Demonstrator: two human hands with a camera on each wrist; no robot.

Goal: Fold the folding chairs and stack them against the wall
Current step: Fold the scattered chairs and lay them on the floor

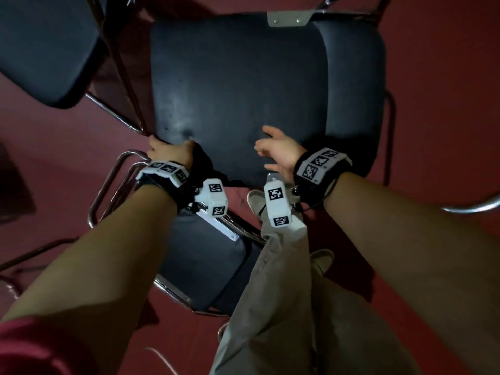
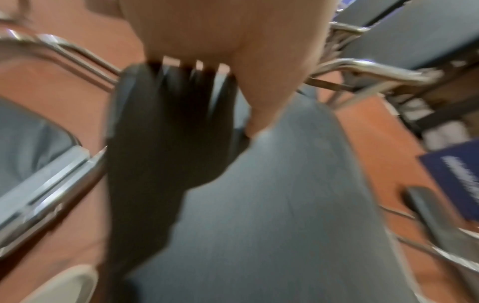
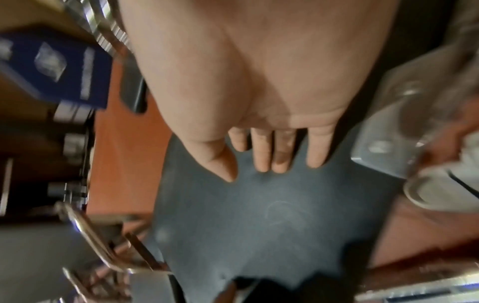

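1. Landmark: the dark padded chair seat (image 1: 238, 85), seen from above at the middle of the head view, on a chrome tube frame (image 1: 389, 136) over the red floor (image 1: 446, 104).
2. Left hand (image 1: 169, 150) grips the near left corner of this seat; the thumb lies on top of the padding and the fingers are wrapped under the edge, out of sight in the head view. The left wrist view is blurred but shows the fingers (image 2: 181, 63) curled round the seat edge.
3. Right hand (image 1: 278, 150) is over the near edge of the seat, right of the left hand, fingers spread and loose, holding nothing. In the right wrist view the fingertips (image 3: 261, 160) lie at or just above the padding; contact cannot be told.
4. A second chair (image 1: 46, 47) with a dark seat stands just left of the landmark seat; its chrome legs run close along the seat's left edge.
5. A third dark seat (image 1: 200, 266) with a metal bracket lies on the near side of the landmark seat, below the wrists, partly covered by the person's trouser leg (image 1: 281, 280).
6. A pale shoe (image 1: 255, 201) shows on the floor just below the seat's near edge.
7. A blue box (image 3: 59, 69), blurred, lies beyond the chair in the right wrist view.
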